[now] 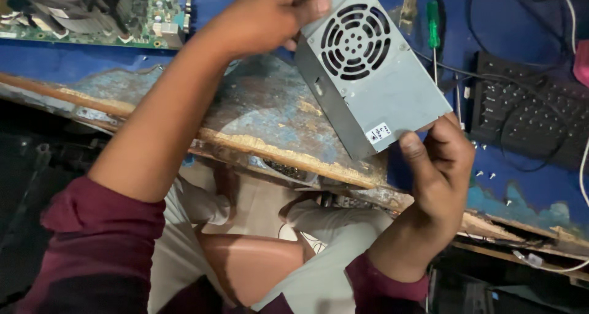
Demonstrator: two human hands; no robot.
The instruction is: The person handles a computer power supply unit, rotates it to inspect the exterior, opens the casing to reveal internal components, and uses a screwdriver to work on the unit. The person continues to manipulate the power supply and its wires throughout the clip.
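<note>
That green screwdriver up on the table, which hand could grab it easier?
Probably the right hand. It grips the grey metal fan box at its near corner, on the same side as the green screwdriver. The left hand holds the box's far end, so the box lies between it and the screwdriver.

Maroon long sleeves are worn on both arms, pushed up short of the left hand (270, 13) and right hand (438, 160). Light grey trousers are seen below the sleeves.
</note>
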